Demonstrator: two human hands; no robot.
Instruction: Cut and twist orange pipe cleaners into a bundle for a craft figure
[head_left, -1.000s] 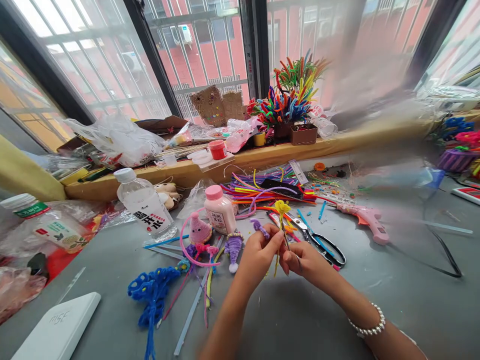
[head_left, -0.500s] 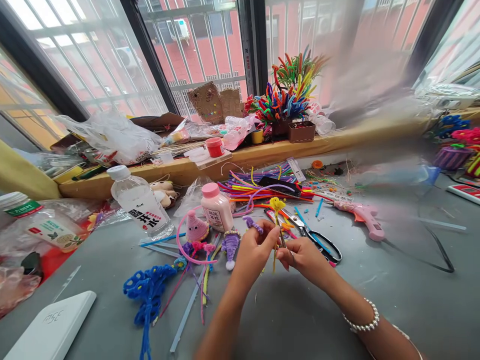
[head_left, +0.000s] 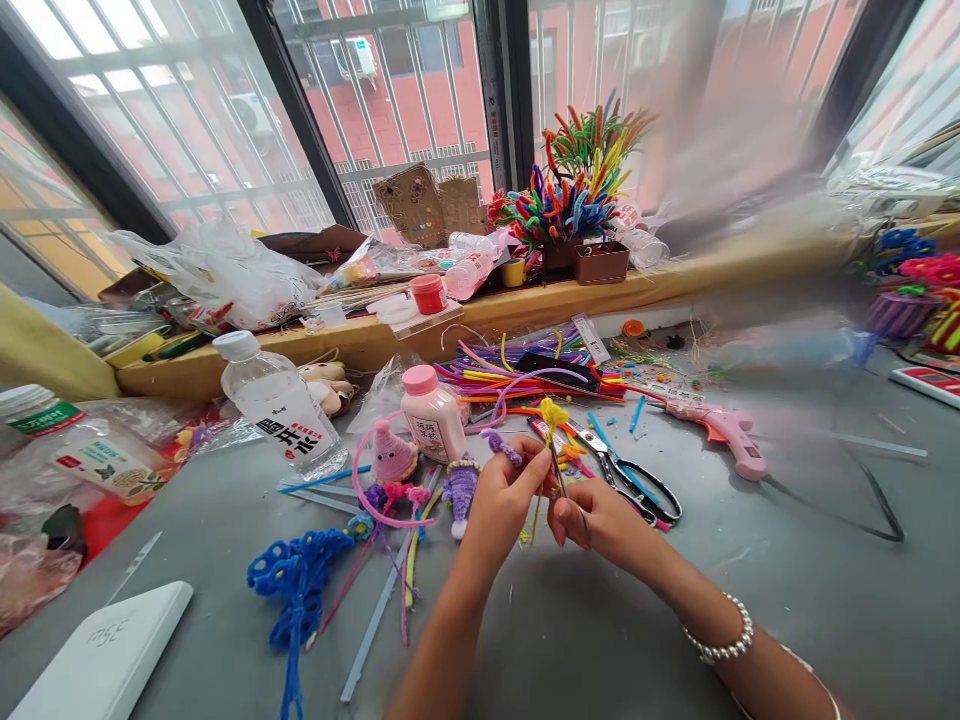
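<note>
left hand [head_left: 504,497] and right hand [head_left: 600,520], fingers clamped on a yellow pipe cleaner [head_left: 553,418] above the desk [head_left: 787,600]; twisting goes best with grips close together.

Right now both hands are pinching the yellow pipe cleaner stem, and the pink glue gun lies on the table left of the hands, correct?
Not quite. The head view shows the left hand and right hand pinching the yellow pipe cleaner stem, but the pink glue gun lies on the table to their right, not left.
</note>
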